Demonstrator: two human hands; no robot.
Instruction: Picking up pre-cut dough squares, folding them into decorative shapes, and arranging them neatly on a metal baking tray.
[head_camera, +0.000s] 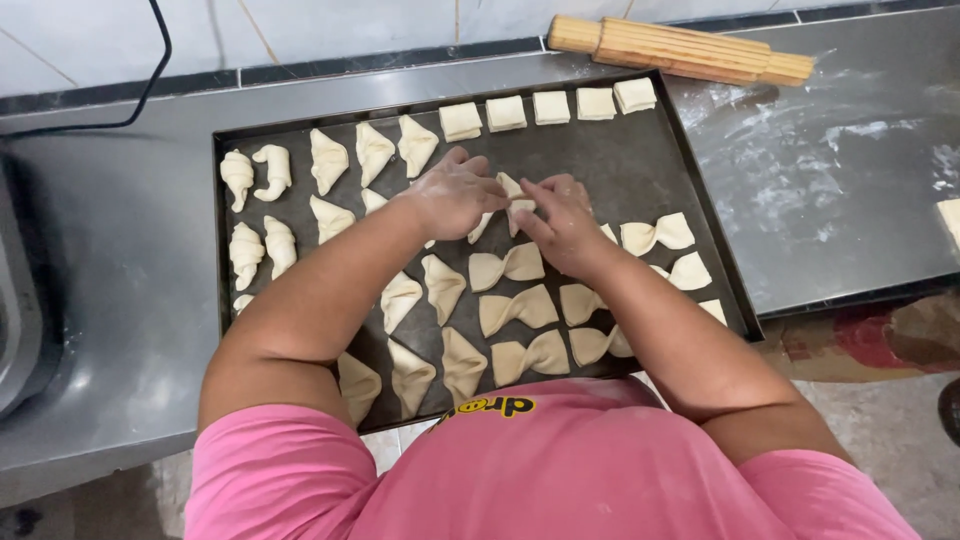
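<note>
head view, person in pink shirt leaning over a dark baking tray (640, 160) on a grey metal surface (120, 250). left hand (455, 192) and right hand (560, 218) meet over the middle of the tray, fingertips of both pinched together on 1 small dough piece (514, 196), held just above or on the tray, cannot tell which. both hands floury. around them lie shaped dough pieces: bow-tie shapes (510, 267) below the hands, folded triangle shapes (372, 152) to the upper left, rolled crescent shapes (240, 176) at the far left edge. 5 flat dough squares (505, 113) sit in a row along the tray's top edge, well apart from the hands. a wooden rolling pin (680, 50) lies on the surface beyond the tray's top right corner, against the tiled wall. flour smears (800, 130) on the surface right of the tray. black cable (150, 70) runs at the upper left.
</note>
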